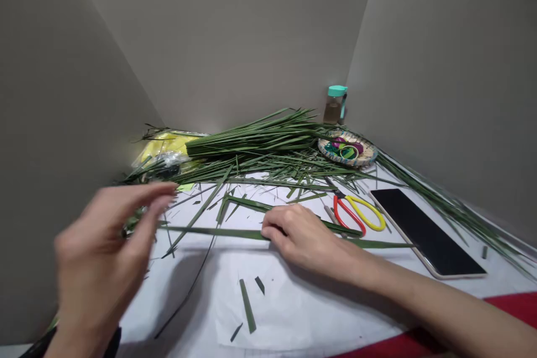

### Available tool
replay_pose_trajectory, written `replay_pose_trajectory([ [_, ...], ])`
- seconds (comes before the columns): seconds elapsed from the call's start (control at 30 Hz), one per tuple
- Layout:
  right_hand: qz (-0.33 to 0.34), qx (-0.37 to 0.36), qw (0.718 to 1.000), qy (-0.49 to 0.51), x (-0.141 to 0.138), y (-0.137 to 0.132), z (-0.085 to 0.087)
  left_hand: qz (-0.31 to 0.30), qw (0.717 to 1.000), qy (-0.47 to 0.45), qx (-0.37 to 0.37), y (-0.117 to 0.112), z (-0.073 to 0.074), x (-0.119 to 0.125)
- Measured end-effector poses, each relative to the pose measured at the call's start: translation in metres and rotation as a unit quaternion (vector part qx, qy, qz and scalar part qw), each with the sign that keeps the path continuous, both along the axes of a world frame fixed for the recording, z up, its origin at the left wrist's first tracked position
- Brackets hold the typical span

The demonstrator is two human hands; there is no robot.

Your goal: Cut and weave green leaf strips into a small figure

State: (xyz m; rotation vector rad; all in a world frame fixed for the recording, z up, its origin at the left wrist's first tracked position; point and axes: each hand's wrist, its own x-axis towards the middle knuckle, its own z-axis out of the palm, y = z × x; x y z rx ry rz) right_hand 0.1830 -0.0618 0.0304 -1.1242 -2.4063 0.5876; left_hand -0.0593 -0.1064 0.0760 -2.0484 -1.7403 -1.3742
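My right hand (300, 235) rests on the white table sheet (293, 313), its fingers curled down on a long green leaf strip (201, 230) that runs left to right across the table. My left hand (107, 257) hovers raised at the left, blurred by motion, thumb and forefinger close together near the strip's left end; I cannot make out anything in them. A large bundle of green leaf strips (251, 142) lies behind both hands.
Red-and-yellow scissors (356, 212) lie right of my right hand, beside a dark phone (425, 232). A woven tray with coloured rings (347, 149) and a teal-capped bottle (335, 104) stand at the back. A yellow bag (168, 145) sits back left. Cut leaf scraps (247, 305) lie near the front.
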Motion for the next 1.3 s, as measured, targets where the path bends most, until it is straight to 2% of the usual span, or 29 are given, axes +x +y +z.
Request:
replay_pose_trajectory([
  [0.07, 0.015, -0.015, 1.0, -0.001, -0.004, -0.006, -0.006, -0.15, 0.98, 0.086, -0.095, 0.001, -0.013, 0.011],
  [0.13, 0.028, -0.026, 0.999, -0.003, -0.006, -0.011, -0.011, -0.231, 0.938, 0.122, -0.225, 0.005, -0.03, 0.024],
  [0.2, 0.038, -0.036, 0.999, -0.012, -0.005, -0.016, -0.017, -0.256, 0.894, 0.12, -0.348, 0.008, -0.047, 0.035],
  [0.27, 0.042, -0.044, 0.998, -0.032, -0.002, -0.018, -0.022, -0.27, 0.871, 0.11, -0.395, 0.011, -0.06, 0.041],
  [0.4, 0.029, -0.046, 0.994, -0.09, 0.009, -0.012, -0.026, -0.274, 0.858, 0.093, -0.425, 0.015, -0.07, 0.042],
  [0.53, -0.039, -0.011, 0.987, -0.158, 0.019, 0.008, -0.024, -0.253, 0.855, 0.077, -0.447, 0.019, -0.07, 0.04],
  [0.63, -0.078, 0.028, 0.976, -0.202, 0.022, 0.025, -0.028, -0.245, 0.849, 0.076, -0.461, 0.02, -0.07, 0.04],
  [0.77, -0.083, 0.064, 0.971, -0.217, 0.02, 0.039, -0.041, -0.236, 0.846, 0.077, -0.472, 0.021, -0.071, 0.041],
  [0.87, -0.077, 0.072, 0.975, -0.198, 0.017, 0.045, -0.043, -0.233, 0.844, 0.078, -0.476, 0.021, -0.071, 0.041],
  [0.97, -0.037, 0.07, 0.985, -0.156, 0.019, 0.053, -0.032, -0.233, 0.843, 0.077, -0.479, 0.02, -0.071, 0.041],
  [1.07, -0.025, 0.088, 0.991, -0.1, 0.034, 0.061, -0.008, -0.229, 0.839, 0.079, -0.487, 0.021, -0.073, 0.04],
  [1.2, -0.104, 0.127, 0.984, -0.067, 0.072, 0.063, 0.024, -0.224, 0.835, 0.108, -0.492, 0.023, -0.077, 0.04],
  [1.3, -0.157, 0.133, 0.975, -0.084, 0.101, 0.054, 0.031, -0.221, 0.837, 0.125, -0.484, 0.023, -0.077, 0.04],
])
